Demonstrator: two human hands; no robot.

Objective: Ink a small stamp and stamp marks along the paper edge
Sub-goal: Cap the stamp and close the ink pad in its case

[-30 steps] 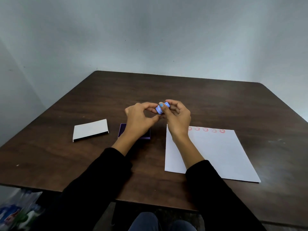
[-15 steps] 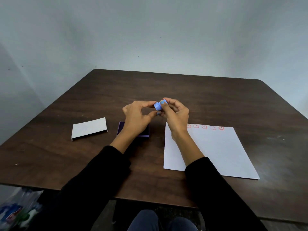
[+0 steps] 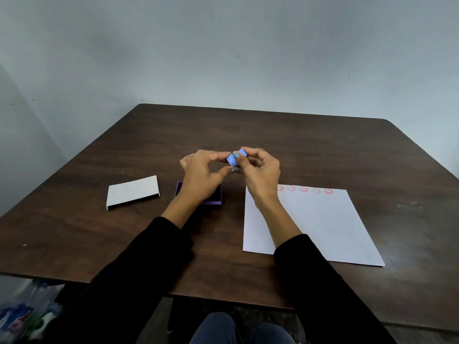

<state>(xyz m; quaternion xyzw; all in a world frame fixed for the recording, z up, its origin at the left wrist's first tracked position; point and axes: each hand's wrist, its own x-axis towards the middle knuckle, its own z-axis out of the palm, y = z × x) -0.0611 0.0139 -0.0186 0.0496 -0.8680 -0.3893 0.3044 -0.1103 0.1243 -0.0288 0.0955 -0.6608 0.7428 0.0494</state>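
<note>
Frame centre: left hand (image 3: 202, 173) and right hand (image 3: 260, 173) both pinch the blue stamp (image 3: 235, 158) above the table (image 3: 323, 150) | red marks (image 3: 304, 189) line the paper (image 3: 318, 224) top edge | advice: seat cap squarely; grip gently

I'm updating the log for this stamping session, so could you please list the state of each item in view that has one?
Blue stamp: held above the table in the fingers of both hands, apparently in two parts.
Left hand: pinching the stamp.
Right hand: pinching the stamp.
Paper: flat, five red smiley marks visible along its far edge.
Purple box: open, partly hidden by the left hand.
White lid: off, lying apart.
</note>
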